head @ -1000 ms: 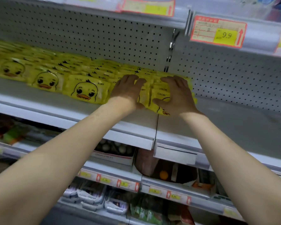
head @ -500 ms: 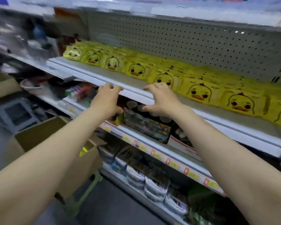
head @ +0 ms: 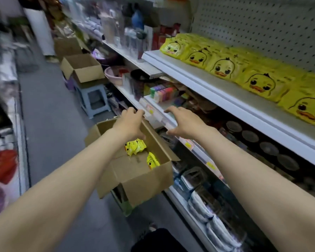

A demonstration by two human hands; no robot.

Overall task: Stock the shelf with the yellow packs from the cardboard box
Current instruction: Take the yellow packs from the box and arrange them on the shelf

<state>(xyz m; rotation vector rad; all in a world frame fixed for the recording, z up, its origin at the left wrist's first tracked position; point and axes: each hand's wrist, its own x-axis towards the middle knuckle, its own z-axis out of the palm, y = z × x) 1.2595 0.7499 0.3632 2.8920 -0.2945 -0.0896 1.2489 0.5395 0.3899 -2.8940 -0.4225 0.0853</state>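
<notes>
Shop aisle, shelf (head: 224, 91) part-stocked with yellow packs (head: 224, 67). Cardboard box (head: 135, 171) below holds two packs (head: 135, 147). Left hand (head: 130, 122), right hand (head: 185, 123) both empty, fingers loose, above box. Reach in, grab both packs flat.

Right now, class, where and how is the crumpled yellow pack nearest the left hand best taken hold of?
Come from straight above, through the open top of the cardboard box: its walls close off every side. The crumpled yellow pack lies loose on the box floor, face up, so pinch across its puffed middle, probably with the left hand, which hovers empty over it.
</notes>
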